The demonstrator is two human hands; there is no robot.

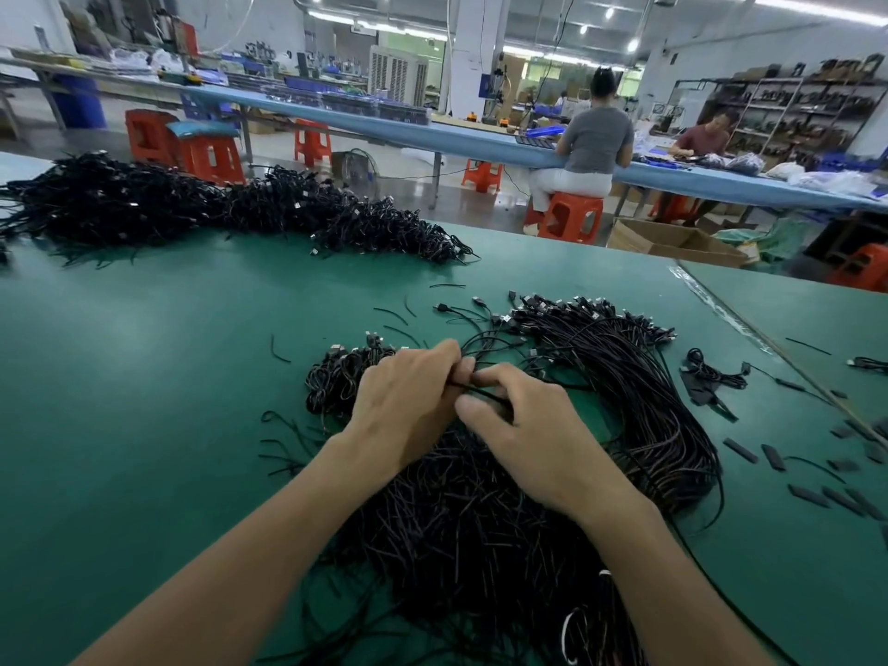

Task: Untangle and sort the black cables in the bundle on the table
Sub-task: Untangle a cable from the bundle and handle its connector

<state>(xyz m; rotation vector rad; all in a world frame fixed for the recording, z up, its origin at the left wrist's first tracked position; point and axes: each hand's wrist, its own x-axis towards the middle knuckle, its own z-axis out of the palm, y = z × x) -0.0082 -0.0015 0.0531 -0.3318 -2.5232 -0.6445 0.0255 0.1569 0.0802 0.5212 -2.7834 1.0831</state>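
Observation:
A big bundle of thin black cables (639, 401) with small metal plugs at their far ends lies on the green table (144, 377) in front of me. Both hands meet over its middle. My left hand (408, 401) pinches a black cable strand (480, 392) between thumb and fingers. My right hand (519, 425) grips the same strand just to the right, fingers curled round it. A smaller clump of plugs and cables (336, 372) sits left of my left hand. The cables under my palms are hidden.
A long heap of black cables (230, 209) stretches across the table's far left. Loose cable ties (281, 350) and short black sleeve pieces (773, 456) lie scattered, the sleeves mostly at the right. A cardboard box (672, 240), orange stools and two seated people are beyond the table.

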